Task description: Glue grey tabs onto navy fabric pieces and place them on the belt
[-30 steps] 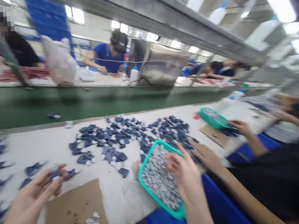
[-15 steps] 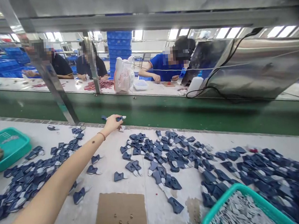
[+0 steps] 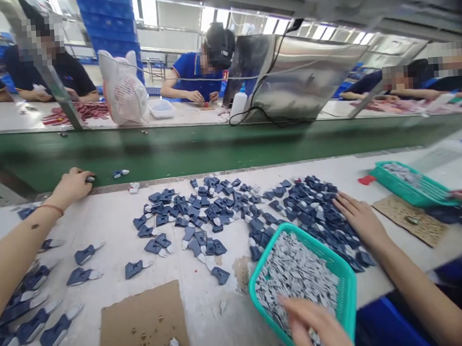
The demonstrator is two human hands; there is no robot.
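Observation:
My left hand [image 3: 73,185] is at the near edge of the green belt [image 3: 198,150], fingers curled down on a small dark-blue plastic piece [image 3: 90,178] that they mostly cover. Just right of it, another dark-blue piece with a white end [image 3: 120,173] lies on the belt. Low in the picture my right hand [image 3: 316,325] is over a green basket [image 3: 258,282] of small grey plastic parts [image 3: 301,268]. Its fingers are apart and nothing shows between them; the frame cuts it off. Many dark-blue pieces [image 3: 209,203] with whitish tabs are spread over the white table.
A co-worker's hand [image 3: 360,216] rests at the right-hand pile. A cardboard sheet [image 3: 141,306] in front bears red bits and white scraps. At right are a second green basket [image 3: 406,187] and a perforated board [image 3: 412,218]. Metal posts [image 3: 50,75] stand along the belt; several people sit beyond.
The view has swung right, bringing my right hand and the co-worker's hand into sight. My left hand has drawn back leftward, leaving a white-ended dark-blue piece on the belt.

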